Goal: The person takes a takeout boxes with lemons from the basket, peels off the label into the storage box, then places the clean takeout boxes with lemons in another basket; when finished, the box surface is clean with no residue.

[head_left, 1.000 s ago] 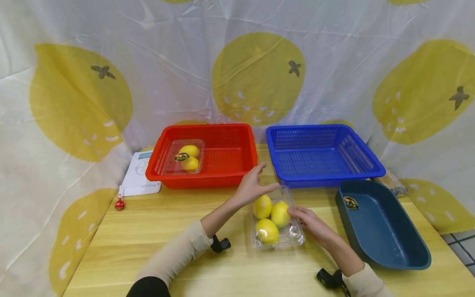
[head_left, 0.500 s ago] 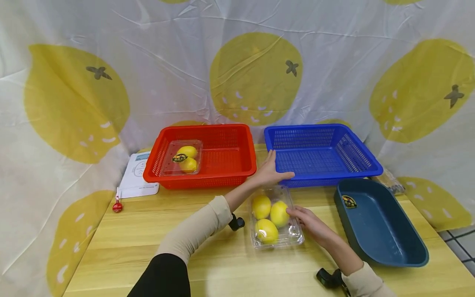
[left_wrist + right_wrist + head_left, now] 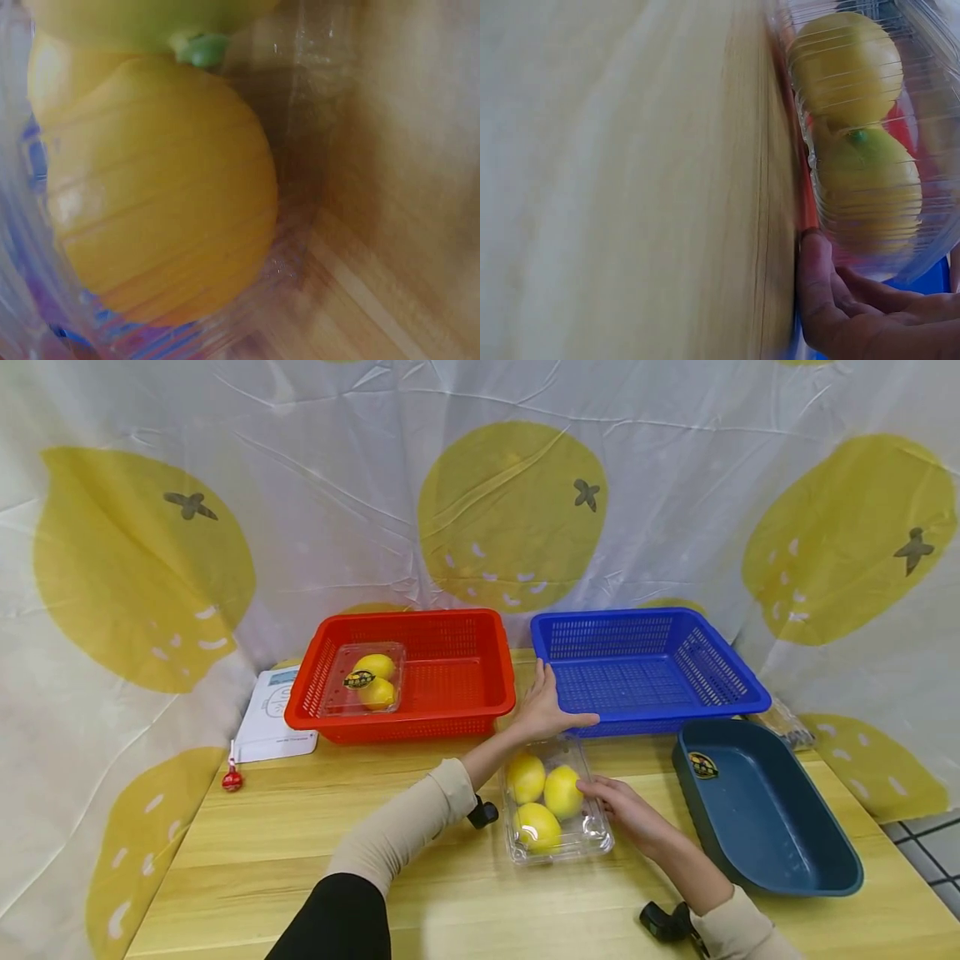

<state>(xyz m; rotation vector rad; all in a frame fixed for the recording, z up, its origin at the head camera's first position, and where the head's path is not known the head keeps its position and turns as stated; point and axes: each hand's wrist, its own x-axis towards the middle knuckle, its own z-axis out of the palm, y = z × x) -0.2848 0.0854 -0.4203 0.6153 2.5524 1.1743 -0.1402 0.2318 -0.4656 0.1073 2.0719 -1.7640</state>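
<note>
In the head view a clear plastic fruit box point(image 3: 562, 843) with three lemons point(image 3: 537, 827) lies on the wooden table. The right hand point(image 3: 628, 810) holds its right edge. In the right wrist view the thumb and fingers point(image 3: 821, 292) sit at the box's corner. The left hand point(image 3: 540, 706) is over the far end of the box, fingers straight and thumb spread wide, near the blue basket's point(image 3: 652, 720) front left corner. Whether it touches box or basket cannot be told. Through the clear plastic, a lemon point(image 3: 165, 195) fills much of the left wrist view.
A red basket point(image 3: 450, 724) at the back left contains another clear box point(image 3: 341, 693) with two lemons and a black label. A dark teal tub point(image 3: 780, 827) stands at the right. White paper point(image 3: 273, 727) and a red bell point(image 3: 232, 779) lie at the left.
The left hand has moved right and slightly away, from the red basket's front corner to beside the blue basket. The right hand and the box stay nearly in place.
</note>
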